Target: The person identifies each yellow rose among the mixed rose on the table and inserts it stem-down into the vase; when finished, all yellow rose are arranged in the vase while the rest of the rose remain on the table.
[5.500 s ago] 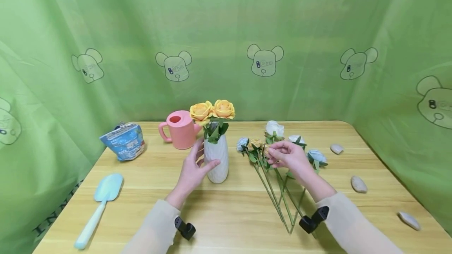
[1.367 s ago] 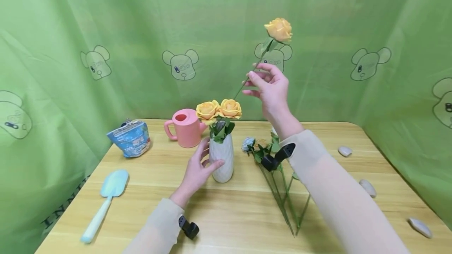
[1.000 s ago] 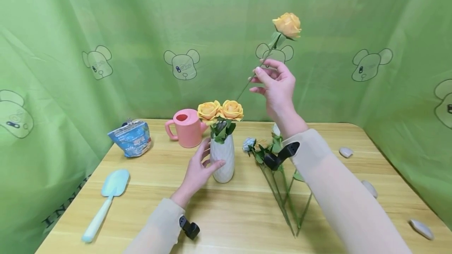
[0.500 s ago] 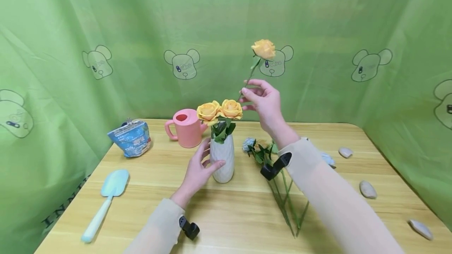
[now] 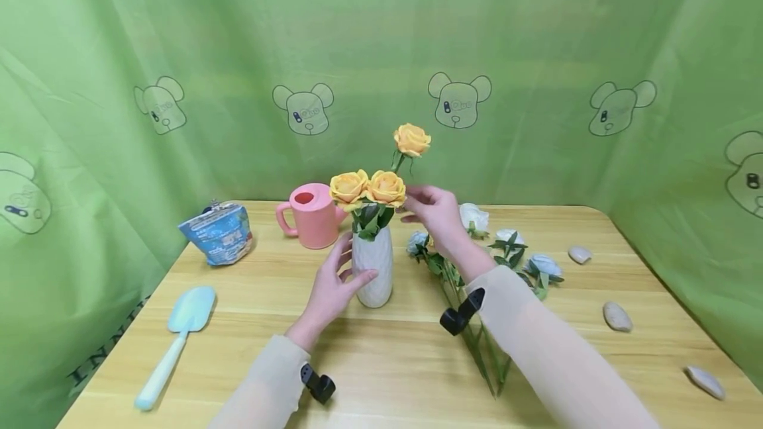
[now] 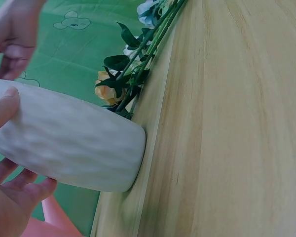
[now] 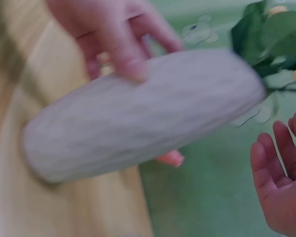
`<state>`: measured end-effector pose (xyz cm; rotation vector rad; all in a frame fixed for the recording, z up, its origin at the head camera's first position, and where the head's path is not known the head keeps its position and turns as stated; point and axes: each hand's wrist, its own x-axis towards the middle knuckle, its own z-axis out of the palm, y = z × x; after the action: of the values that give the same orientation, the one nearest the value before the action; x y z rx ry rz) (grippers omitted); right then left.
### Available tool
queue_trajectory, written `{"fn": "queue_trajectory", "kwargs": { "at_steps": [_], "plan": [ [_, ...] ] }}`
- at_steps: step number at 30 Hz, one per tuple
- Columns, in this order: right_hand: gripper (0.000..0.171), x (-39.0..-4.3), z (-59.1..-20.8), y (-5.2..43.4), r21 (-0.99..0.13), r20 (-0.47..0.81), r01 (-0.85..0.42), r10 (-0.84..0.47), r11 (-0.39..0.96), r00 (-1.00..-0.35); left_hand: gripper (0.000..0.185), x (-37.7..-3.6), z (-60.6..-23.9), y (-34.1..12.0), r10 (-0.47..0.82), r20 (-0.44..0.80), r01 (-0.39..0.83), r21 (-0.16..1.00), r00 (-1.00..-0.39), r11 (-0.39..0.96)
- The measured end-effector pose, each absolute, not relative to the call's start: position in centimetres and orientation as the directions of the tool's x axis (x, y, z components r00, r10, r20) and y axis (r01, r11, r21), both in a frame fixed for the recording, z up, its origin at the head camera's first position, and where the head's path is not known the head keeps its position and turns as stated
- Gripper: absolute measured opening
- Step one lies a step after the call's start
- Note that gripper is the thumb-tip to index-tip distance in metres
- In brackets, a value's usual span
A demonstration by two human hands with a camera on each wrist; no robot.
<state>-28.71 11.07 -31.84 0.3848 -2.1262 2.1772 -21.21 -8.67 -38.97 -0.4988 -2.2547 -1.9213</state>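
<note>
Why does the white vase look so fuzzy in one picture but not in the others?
The right wrist view is smeared by motion blur, so the white vase and the fingers on it look soft; the left wrist view shows its bumpy surface sharply; the head view is clear and evenly lit, with a slightly curved table edge.

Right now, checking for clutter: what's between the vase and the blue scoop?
Bare tabletop between vase and scoop, except the left hand gripping the vase; head view.
</note>
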Motion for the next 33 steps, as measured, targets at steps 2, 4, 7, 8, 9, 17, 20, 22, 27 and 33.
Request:
{"fn": "queue_trajectory", "kwargs": {
  "at_steps": [2,4,7,8,9,17,20,22,27,33],
  "plan": [
    [0.03,-28.4,-33.0,11.6,-0.978,0.209,-0.204,-0.135,-0.045,-0.969,0.07,-21.2,-39.0,-8.6,0.164,0.312,0.334,0.932,-0.936,0.136],
    [0.032,-28.2,-33.8,12.2,-0.979,0.202,-0.195,-0.147,-0.059,-0.968,0.07,-21.3,-39.2,-8.6,0.163,0.312,0.334,0.933,-0.936,0.136],
    [0.037,-27.9,-34.7,13.0,-0.978,0.203,-0.194,-0.151,-0.071,-0.968,0.071,-21.6,-39.7,-8.7,0.158,0.31,0.331,0.935,-0.937,0.129],
    [0.038,-27.8,-34.9,13.4,-0.978,0.204,-0.195,-0.15,-0.071,-0.967,0.071,-21.8,-40.0,-8.7,0.155,0.311,0.33,0.936,-0.938,0.123],
    [0.039,-27.6,-35.0,13.8,-0.979,0.202,-0.194,-0.144,-0.068,-0.969,0.071,-22.0,-40.4,-8.7,0.151,0.312,0.33,0.936,-0.938,0.12],
    [0.031,-26.3,-36.3,17.4,-0.99,0.142,-0.141,-0.112,-0.018,-0.984,0.072,-23.0,-42.0,-8.7,0.124,0.326,0.341,0.933,-0.937,0.12],
    [0.034,-25.8,-37.2,18.8,-0.994,0.104,-0.105,-0.098,0.01,-0.99,0.072,-23.0,-42.0,-8.8,0.125,0.33,0.345,0.93,-0.936,0.123],
    [0.035,-25.4,-37.7,19.6,-0.995,0.091,-0.094,-0.086,0.029,-0.992,0.072,-22.9,-41.9,-8.8,0.126,0.331,0.345,0.93,-0.935,0.123],
    [0.037,-24.1,-38.8,21.6,-0.995,0.056,-0.061,-0.063,0.081,-0.996,0.072,-23.0,-41.9,-8.8,0.13,0.323,0.338,0.933,-0.937,0.121],
    [0.039,-22.7,-40.8,23.4,-0.992,-0.038,0.032,-0.047,0.123,-0.998,0.071,-22.1,-40.4,-8.7,0.151,0.305,0.323,0.94,-0.94,0.11]
  ]
}}
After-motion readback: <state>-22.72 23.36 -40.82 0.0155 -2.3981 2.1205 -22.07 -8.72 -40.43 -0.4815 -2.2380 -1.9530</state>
